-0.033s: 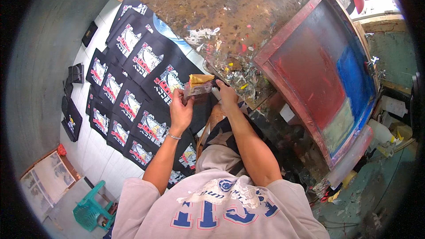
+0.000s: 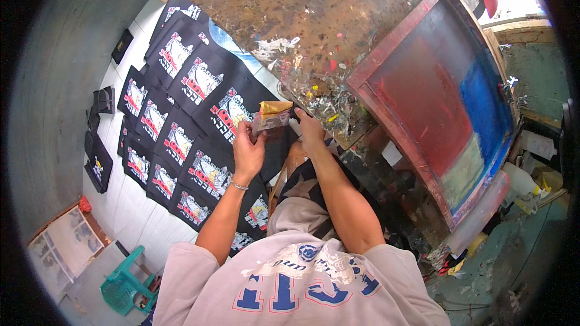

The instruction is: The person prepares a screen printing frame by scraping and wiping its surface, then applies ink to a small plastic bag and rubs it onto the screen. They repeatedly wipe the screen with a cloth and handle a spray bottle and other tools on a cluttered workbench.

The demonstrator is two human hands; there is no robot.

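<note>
A small ink-stained piece, yellow along its top and greyish pink below, is held up near the workbench's left edge. My left hand grips it from the lower left, thumb and fingers closed on it. My right hand is closed at its right end, around something small and dark that I cannot make out. Below and left of my hands lie many black printed sheets on white tiles, overlapping in rows.
A paint-spattered workbench is ahead. At right rests a framed screen stained red and blue, with a white bottle beside it. A teal plastic stool is at lower left, dark stacks lie by the left wall.
</note>
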